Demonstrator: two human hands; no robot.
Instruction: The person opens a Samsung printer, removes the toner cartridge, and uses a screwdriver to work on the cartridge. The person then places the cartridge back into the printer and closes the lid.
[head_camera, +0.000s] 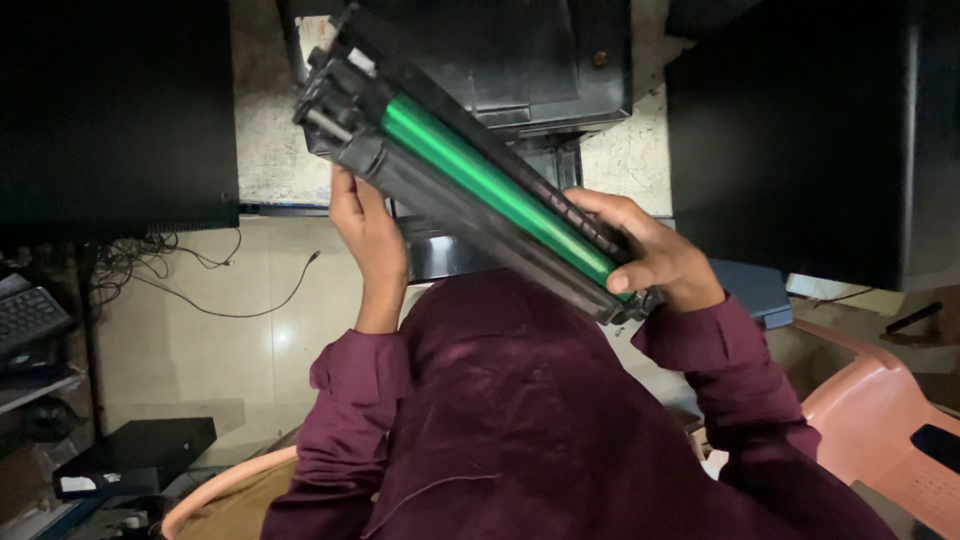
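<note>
Both hands (372, 235) (655, 255) hold a green-drummed toner cartridge (470, 170), seemingly tilted.

Left hand (368, 232) and right hand (655, 255) raised, fingers (600, 203) curled gripping.

Black toner cartridge (470, 170), green drum, tilted

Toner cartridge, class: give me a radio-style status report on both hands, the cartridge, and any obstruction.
Left hand supports long black toner cartridge with green drum from below. Right hand grips its near end. Cartridge tilted, off the black printer. No obstruction seen.
</note>
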